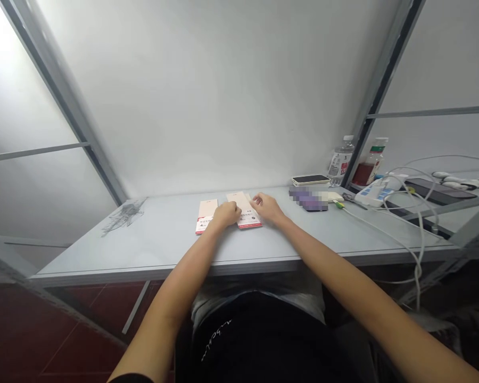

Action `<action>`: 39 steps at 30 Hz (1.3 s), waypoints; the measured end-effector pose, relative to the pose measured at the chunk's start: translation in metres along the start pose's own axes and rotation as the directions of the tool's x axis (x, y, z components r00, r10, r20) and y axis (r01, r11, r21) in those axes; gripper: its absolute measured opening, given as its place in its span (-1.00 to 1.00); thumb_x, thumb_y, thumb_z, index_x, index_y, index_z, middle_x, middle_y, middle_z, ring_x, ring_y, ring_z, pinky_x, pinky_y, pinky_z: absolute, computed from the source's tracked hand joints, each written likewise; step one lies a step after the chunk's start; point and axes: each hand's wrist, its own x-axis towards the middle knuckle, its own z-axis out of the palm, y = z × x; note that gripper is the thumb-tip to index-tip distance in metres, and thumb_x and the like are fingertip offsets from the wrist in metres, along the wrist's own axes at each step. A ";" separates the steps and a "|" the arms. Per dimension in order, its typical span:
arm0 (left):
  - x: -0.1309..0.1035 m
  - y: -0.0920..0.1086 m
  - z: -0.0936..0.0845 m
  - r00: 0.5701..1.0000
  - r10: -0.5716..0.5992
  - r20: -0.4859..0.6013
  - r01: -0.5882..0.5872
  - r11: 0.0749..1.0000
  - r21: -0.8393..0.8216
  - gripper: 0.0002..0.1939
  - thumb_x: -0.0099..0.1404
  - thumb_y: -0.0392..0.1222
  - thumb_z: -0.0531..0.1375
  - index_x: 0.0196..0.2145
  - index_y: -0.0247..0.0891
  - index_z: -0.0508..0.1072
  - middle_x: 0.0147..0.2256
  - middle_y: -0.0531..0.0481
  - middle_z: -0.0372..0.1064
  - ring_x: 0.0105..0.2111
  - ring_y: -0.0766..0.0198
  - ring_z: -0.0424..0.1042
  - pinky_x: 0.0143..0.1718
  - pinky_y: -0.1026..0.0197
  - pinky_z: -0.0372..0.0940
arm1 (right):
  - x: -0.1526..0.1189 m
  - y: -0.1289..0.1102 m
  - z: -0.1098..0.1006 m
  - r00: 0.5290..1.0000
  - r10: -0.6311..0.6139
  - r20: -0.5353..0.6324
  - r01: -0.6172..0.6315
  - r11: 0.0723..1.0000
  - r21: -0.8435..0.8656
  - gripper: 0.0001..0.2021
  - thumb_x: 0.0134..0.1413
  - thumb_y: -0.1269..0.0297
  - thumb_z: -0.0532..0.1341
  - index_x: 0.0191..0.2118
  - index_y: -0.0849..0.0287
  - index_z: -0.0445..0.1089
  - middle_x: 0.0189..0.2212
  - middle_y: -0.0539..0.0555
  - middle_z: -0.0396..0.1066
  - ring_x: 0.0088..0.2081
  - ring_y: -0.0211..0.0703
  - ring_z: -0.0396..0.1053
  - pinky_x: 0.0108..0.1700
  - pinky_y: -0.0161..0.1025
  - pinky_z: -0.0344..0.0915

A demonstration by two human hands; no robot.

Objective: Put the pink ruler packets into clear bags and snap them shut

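Two flat white packets with red lower edges lie on the pale table (159, 239). My left hand (226, 214) is closed between them, over the right edge of the left packet (208, 208) and the left side of the right packet (250, 217). What its curled fingers hold, if anything, is hidden. At the right packet's right edge is my right hand (266, 207), its fingers bent and the thumb apart from them, touching or nearly touching the packet.
A crumpled clear plastic bag (124, 214) lies at the left. Toward the right are a phone (311, 180), a purple item (309, 198), a water bottle (340, 160), a bottle of dark liquid (369, 164), a power strip (377, 190) and white cables. Metal posts frame both sides.
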 end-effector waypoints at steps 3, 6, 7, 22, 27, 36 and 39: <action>-0.002 -0.001 -0.004 0.992 0.085 -0.091 -0.089 0.995 -0.046 -0.72 0.27 -0.13 0.04 -0.10 -0.30 0.31 -0.13 -0.10 0.29 -0.22 0.26 0.34 -0.21 0.09 0.29 | 0.003 -0.001 0.000 0.993 0.087 -0.084 -0.075 0.988 0.133 -0.69 0.12 0.23 0.10 -0.03 0.22 0.23 -0.09 0.13 0.28 -0.15 -0.12 0.31 -0.15 -0.06 0.29; -0.004 0.000 -0.006 0.971 0.150 -0.186 -0.170 0.981 -0.095 -0.76 0.30 -0.15 -0.04 -0.31 -0.31 0.36 -0.36 -0.02 0.34 -0.39 0.32 0.32 -0.36 0.23 0.24 | 0.006 -0.001 -0.001 0.985 0.167 -0.051 -0.146 0.948 0.284 -0.69 0.12 0.23 0.10 -0.03 0.23 0.23 -0.10 0.13 0.29 -0.17 -0.14 0.32 -0.18 -0.08 0.31; -0.005 0.001 -0.007 0.962 0.166 -0.215 -0.193 0.975 -0.111 -0.74 0.30 -0.15 -0.07 -0.38 -0.29 0.35 -0.44 0.00 0.33 -0.44 0.34 0.28 -0.42 0.26 0.19 | 0.007 0.000 -0.001 0.983 0.184 -0.022 -0.167 0.929 0.331 -0.70 0.12 0.24 0.09 -0.03 0.22 0.24 -0.10 0.13 0.28 -0.17 -0.14 0.32 -0.18 -0.08 0.31; -0.009 0.012 0.000 0.940 0.148 -0.308 -0.203 0.967 -0.154 -0.69 0.28 -0.01 -0.08 -0.50 -0.21 0.21 -0.55 -0.01 0.23 -0.53 0.26 0.23 -0.48 0.24 -0.01 | -0.002 -0.016 -0.004 0.945 0.090 0.313 -0.265 0.771 0.578 -0.70 0.12 0.24 0.10 -0.04 0.24 0.24 -0.09 0.13 0.28 -0.15 -0.12 0.32 -0.17 -0.07 0.30; -0.009 0.013 -0.001 0.943 0.207 -0.260 -0.246 0.961 -0.128 -0.72 0.29 -0.07 -0.11 -0.49 -0.19 0.22 -0.53 -0.01 0.26 -0.51 0.24 0.24 -0.50 0.23 -0.01 | -0.005 -0.018 -0.006 0.925 0.047 0.378 -0.286 0.741 0.607 -0.73 0.11 0.26 0.11 -0.08 0.25 0.28 -0.15 0.12 0.32 -0.21 -0.16 0.35 -0.21 -0.12 0.32; -0.012 0.010 -0.008 0.951 0.244 -0.190 -0.272 0.952 -0.138 -0.66 0.32 -0.07 -0.20 -0.45 -0.17 0.26 -0.50 0.01 0.30 -0.49 0.25 0.26 -0.51 0.24 0.05 | -0.008 -0.020 -0.006 0.939 0.023 0.343 -0.259 0.703 0.662 -0.82 -0.02 0.27 0.22 -0.30 0.26 0.40 -0.38 0.11 0.46 -0.38 -0.15 0.41 -0.32 -0.21 0.35; -0.013 0.012 -0.008 0.953 0.256 -0.160 -0.278 0.951 -0.136 -0.67 0.33 -0.09 -0.18 -0.40 -0.18 0.30 -0.46 0.00 0.31 -0.44 0.24 0.30 -0.47 0.23 0.12 | -0.006 -0.016 -0.005 0.934 0.037 0.356 -0.269 0.730 0.629 -0.79 0.07 0.24 0.15 -0.24 0.28 0.35 -0.34 0.09 0.42 -0.36 -0.21 0.39 -0.31 -0.20 0.36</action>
